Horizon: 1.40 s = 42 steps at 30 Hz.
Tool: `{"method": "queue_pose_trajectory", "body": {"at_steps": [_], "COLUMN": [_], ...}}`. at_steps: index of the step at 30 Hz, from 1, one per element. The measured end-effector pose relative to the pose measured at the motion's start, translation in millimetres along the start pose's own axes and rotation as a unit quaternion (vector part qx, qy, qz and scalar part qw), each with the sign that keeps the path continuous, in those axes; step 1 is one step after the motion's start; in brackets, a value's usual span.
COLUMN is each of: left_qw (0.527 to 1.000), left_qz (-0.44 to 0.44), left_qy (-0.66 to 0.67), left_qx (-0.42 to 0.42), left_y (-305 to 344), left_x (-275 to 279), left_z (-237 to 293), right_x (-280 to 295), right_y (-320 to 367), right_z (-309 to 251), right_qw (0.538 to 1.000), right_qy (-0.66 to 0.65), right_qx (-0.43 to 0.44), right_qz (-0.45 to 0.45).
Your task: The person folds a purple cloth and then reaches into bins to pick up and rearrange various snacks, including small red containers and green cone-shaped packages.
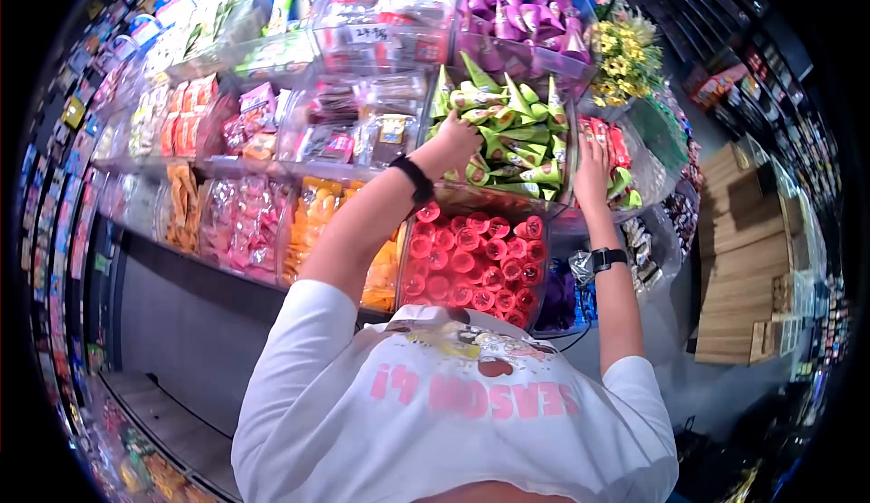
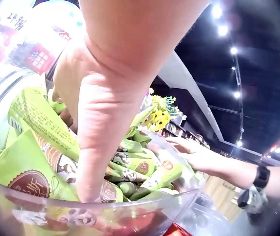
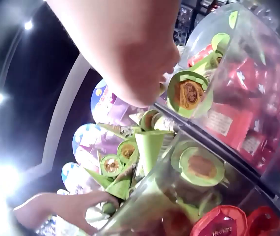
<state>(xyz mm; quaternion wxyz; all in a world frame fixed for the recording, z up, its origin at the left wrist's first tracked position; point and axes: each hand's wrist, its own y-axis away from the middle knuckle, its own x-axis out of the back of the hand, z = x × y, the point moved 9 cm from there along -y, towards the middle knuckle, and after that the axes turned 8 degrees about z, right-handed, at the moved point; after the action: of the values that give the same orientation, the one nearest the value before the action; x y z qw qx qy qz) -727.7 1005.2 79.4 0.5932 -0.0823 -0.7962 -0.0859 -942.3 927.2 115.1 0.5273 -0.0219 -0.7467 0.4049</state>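
Left hand (image 1: 458, 147) among green cones (image 1: 527, 131)

Fingers curled, it pinches one cone in their clear bin (image 2: 46, 198) (fingertips partly hidden). The right hand (image 1: 593, 172), fingers loosely extended, lies at the bin's right edge, near red packets (image 1: 620, 148).

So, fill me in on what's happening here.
A person in a white shirt is reaching into a display of packaged goods. Their left hand is in among green cone-shaped packets in a clear bin; whether it has a grip on one, I can't tell. The right hand is open at that bin's side, near red packets. Red tubes stand in a bin closer to the body.
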Motion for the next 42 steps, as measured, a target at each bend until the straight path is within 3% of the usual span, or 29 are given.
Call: {"method": "queue_pose_trajectory", "body": {"at_steps": [2, 4, 6, 10, 13, 14, 16, 18, 20, 22, 24, 26, 29, 31, 32, 34, 35, 36, 37, 38, 40, 42], "left_qw": [0.999, 0.996, 0.981, 0.960, 0.923, 0.885, 0.821, 0.759, 0.790, 0.846, 0.853, 0.893, 0.886, 0.831, 0.831, 0.837, 0.854, 0.880, 0.899, 0.914, 0.947, 0.972], "left_qz": [-0.020, 0.052, 0.125, 0.206, 0.274, 0.331, 0.429, 0.580, 0.534, 0.438, 0.431, 0.272, 0.255, 0.399, 0.401, 0.437, 0.406, 0.356, 0.303, 0.329, 0.229, 0.150], "left_qy": [0.014, 0.051, 0.100, 0.115, 0.267, 0.325, 0.365, 0.257, 0.178, 0.087, 0.042, 0.046, 0.132, 0.160, 0.162, 0.193, 0.238, 0.269, 0.299, 0.238, 0.223, 0.182], "left_qx": [-0.023, -0.054, -0.108, -0.151, -0.048, -0.038, 0.095, 0.145, 0.242, 0.289, 0.291, 0.356, 0.363, 0.352, 0.349, 0.266, 0.223, 0.163, 0.101, 0.024, -0.013, -0.001], "left_y": [-5, -1, 10, 22, 33, 42, 76, 121, 146, 156, 169, 166, 162, 167, 163, 151, 139, 122, 107, 98, 74, 54], "left_x": [-2, 4, 15, 24, 56, 67, 98, 114, 102, 66, 28, -23, -40, -16, -14, 25, 43, 45, 44, 57, 44, 11], "left_z": [1, 1, 2, 13, -5, -12, -34, -64, -98, -127, -141, -158, -148, -140, -137, -106, -86, -68, -50, -26, 3, 18], "right_x": [-16, -8, -8, -9, -7, -6, -11, -13, -22, -38, -50, -51, -52, -49, -49, -42, -5, 7, 22, 38, 29, 9], "right_y": [6, 18, 28, 33, 33, 32, 34, 34, 32, 33, 33, 32, 32, 33, 37, 37, 31, 25, 17, 10, 4, 17], "right_z": [26, 35, 55, 62, 62, 61, 65, 61, 62, 78, 86, 85, 85, 85, 89, 87, 62, 49, 28, 7, -48, -81], "right_qw": [0.994, 0.985, 0.970, 0.967, 0.962, 0.961, 0.960, 0.968, 0.979, 0.989, 0.983, 0.962, 0.964, 0.972, 0.971, 0.986, 0.989, 0.989, 0.986, 0.974, 0.966, 0.960], "right_qy": [-0.099, -0.137, -0.198, -0.197, -0.213, -0.221, -0.219, -0.199, -0.169, -0.063, -0.029, -0.053, -0.067, -0.081, -0.058, -0.023, -0.034, -0.033, -0.106, -0.179, -0.232, -0.119], "right_qx": [-0.035, -0.034, -0.094, -0.108, -0.126, -0.126, -0.143, -0.127, -0.101, -0.136, -0.147, -0.171, -0.165, -0.168, -0.191, -0.164, -0.131, -0.130, -0.066, 0.000, 0.094, 0.195], "right_qz": [0.034, 0.095, 0.102, 0.120, 0.114, 0.113, 0.098, 0.090, 0.061, 0.008, -0.110, -0.205, -0.195, -0.146, -0.131, -0.007, 0.067, 0.067, 0.105, 0.141, -0.070, -0.158]}}
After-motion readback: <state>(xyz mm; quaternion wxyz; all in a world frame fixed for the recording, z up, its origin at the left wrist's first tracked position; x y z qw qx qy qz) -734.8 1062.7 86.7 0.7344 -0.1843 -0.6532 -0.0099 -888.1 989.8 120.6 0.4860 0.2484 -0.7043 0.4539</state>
